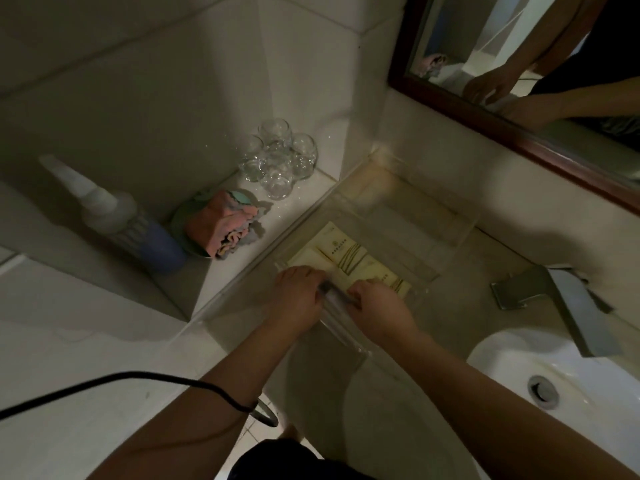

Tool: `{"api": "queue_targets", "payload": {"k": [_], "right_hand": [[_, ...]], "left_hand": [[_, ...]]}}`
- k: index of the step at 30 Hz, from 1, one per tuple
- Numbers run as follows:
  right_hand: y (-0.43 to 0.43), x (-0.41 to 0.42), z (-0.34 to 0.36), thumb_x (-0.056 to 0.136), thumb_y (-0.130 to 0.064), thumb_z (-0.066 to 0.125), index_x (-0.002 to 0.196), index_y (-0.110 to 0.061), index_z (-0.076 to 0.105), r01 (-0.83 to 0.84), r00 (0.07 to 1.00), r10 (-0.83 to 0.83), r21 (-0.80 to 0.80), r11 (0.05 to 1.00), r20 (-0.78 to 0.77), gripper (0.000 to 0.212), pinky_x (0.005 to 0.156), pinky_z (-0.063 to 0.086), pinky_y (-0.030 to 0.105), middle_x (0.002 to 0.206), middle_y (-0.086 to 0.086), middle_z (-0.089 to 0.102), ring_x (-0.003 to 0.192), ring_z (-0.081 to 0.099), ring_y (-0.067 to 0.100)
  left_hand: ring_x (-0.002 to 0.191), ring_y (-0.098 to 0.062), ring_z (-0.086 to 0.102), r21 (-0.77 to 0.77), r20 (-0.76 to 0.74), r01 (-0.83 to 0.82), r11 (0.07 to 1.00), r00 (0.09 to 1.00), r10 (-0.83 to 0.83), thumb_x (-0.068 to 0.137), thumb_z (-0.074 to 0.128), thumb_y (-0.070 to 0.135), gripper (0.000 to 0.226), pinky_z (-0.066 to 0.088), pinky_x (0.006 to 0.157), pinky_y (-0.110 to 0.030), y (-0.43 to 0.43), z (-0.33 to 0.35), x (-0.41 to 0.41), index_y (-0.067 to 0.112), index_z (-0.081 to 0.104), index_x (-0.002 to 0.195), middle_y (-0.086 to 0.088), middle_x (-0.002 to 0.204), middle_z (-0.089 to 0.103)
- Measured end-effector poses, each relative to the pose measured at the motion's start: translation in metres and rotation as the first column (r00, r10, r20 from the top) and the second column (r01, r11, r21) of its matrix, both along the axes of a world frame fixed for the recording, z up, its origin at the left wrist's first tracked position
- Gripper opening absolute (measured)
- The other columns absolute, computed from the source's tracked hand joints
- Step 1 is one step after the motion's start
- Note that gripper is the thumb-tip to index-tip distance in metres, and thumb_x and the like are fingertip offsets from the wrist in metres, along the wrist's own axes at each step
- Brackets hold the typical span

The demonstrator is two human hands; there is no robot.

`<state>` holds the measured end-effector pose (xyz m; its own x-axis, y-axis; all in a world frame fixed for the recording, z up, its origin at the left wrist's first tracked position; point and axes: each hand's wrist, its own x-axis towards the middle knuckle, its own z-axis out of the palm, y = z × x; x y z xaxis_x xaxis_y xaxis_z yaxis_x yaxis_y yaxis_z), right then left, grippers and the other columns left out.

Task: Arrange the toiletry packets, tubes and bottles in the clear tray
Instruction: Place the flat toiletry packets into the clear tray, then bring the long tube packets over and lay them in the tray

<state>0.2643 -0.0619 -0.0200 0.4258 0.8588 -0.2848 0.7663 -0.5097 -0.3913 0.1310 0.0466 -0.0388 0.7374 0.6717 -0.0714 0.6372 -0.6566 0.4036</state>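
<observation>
A clear tray lies on the beige counter against the wall under the mirror. Cream toiletry packets with gold print lie flat in its near-left part. My left hand and my right hand are both at the tray's near edge, close together. Between them they hold a thin, clear, shiny packet or tube; blur hides what it is. The far half of the tray holds nothing I can make out.
A white sink basin and a metal tap are at the right. On the left ledge stand several glasses, a folded pink cloth on a dish and a blue bottle. A black cable crosses my left forearm.
</observation>
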Motion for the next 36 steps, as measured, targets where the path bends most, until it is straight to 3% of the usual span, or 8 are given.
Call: {"api": "queue_targets", "payload": {"k": [9, 13, 16, 22, 24, 28, 33, 36], "right_hand": [[-0.009, -0.010, 0.003, 0.091, -0.033, 0.053, 0.113, -0.019, 0.062, -0.022, 1.000, 0.022, 0.057, 0.998, -0.007, 0.028, 0.075, 0.048, 0.036, 0.103, 0.007, 0.060, 0.094, 0.058, 0.027], [-0.028, -0.006, 0.006, 0.091, -0.035, 0.053, 0.128, -0.021, 0.056, 0.033, 0.999, -0.031, 0.101, 0.994, -0.019, 0.039, 0.090, 0.048, 0.039, 0.122, 0.008, 0.060, 0.111, 0.056, 0.028], [-0.050, -0.002, 0.010, 0.089, -0.037, 0.055, 0.132, -0.021, 0.053, 0.055, 0.998, -0.055, 0.097, 0.994, -0.006, 0.045, 0.096, 0.045, 0.038, 0.131, 0.007, 0.056, 0.118, 0.053, 0.027], [-0.115, 0.001, 0.019, 0.088, -0.032, 0.054, 0.123, -0.018, 0.060, 0.160, 0.987, -0.157, 0.156, 0.975, -0.027, 0.038, 0.084, 0.048, 0.034, 0.118, 0.009, 0.063, 0.108, 0.060, 0.030], [-0.145, -0.002, 0.019, 0.089, -0.030, 0.058, 0.128, -0.018, 0.057, 0.245, 0.969, -0.244, 0.159, 0.956, -0.027, 0.041, 0.091, 0.046, 0.035, 0.122, 0.008, 0.062, 0.113, 0.057, 0.029], [-0.220, -0.015, 0.022, 0.087, -0.030, 0.066, 0.132, -0.019, 0.055, 0.473, 0.880, -0.473, 0.196, 0.859, -0.050, 0.047, 0.097, 0.044, 0.036, 0.125, 0.007, 0.062, 0.114, 0.057, 0.025], [-0.340, -0.047, 0.029, 0.086, -0.032, 0.067, 0.132, -0.022, 0.053, 0.704, 0.704, -0.709, 0.182, 0.687, -0.045, 0.049, 0.094, 0.045, 0.033, 0.122, 0.003, 0.063, 0.110, 0.059, 0.020], [-0.421, -0.072, 0.034, 0.085, -0.032, 0.068, 0.133, -0.021, 0.053, 0.820, 0.559, -0.829, 0.169, 0.547, -0.026, 0.051, 0.093, 0.044, 0.031, 0.121, 0.005, 0.064, 0.109, 0.060, 0.020]], "left_hand": [[0.113, -0.032, 0.057, -0.023, -0.080, 0.039, 0.999, 0.996, -0.040, 0.078, 0.032, 0.030, 0.057, 0.043, 0.099, -0.041, -0.007, 0.015, -0.010, 0.012, 0.059, 0.125, -0.013, 0.124, 0.063], [0.106, -0.030, 0.059, -0.038, -0.068, 0.002, 0.999, 0.998, -0.005, 0.078, 0.039, 0.031, 0.049, 0.049, 0.088, -0.039, -0.017, 0.033, -0.017, 0.021, 0.059, 0.122, -0.009, 0.117, 0.064], [0.115, -0.033, 0.053, -0.052, -0.053, -0.023, 0.998, 0.998, 0.020, 0.082, 0.049, 0.025, 0.051, 0.045, 0.095, -0.043, -0.031, 0.044, -0.023, 0.018, 0.051, 0.132, -0.013, 0.127, 0.058], [0.116, -0.033, 0.050, -0.049, 0.034, 0.032, 0.998, 0.999, -0.031, 0.082, 0.057, 0.017, 0.046, 0.044, 0.095, -0.037, -0.071, 0.053, -0.020, 0.011, 0.054, 0.128, -0.015, 0.126, 0.058], [0.114, -0.032, 0.052, -0.066, 0.063, 0.106, 0.992, 0.993, -0.101, 0.082, 0.058, 0.017, 0.039, 0.045, 0.091, -0.035, -0.086, 0.054, -0.013, 0.012, 0.058, 0.120, -0.014, 0.121, 0.060], [0.115, -0.031, 0.054, -0.111, 0.045, 0.273, 0.956, 0.962, -0.270, 0.084, 0.055, 0.018, 0.039, 0.045, 0.094, -0.037, -0.129, 0.059, 0.015, 0.011, 0.058, 0.122, -0.013, 0.124, 0.059], [0.108, -0.033, 0.055, -0.163, 0.079, 0.503, 0.849, 0.864, -0.497, 0.086, 0.052, 0.015, 0.031, 0.042, 0.089, -0.035, -0.218, 0.058, 0.048, 0.007, 0.062, 0.114, -0.018, 0.116, 0.061], [0.105, -0.033, 0.056, -0.212, 0.113, 0.630, 0.747, 0.775, -0.622, 0.079, 0.049, 0.023, 0.039, 0.044, 0.092, -0.037, -0.287, 0.060, 0.055, 0.006, 0.063, 0.111, -0.017, 0.111, 0.063]]}}
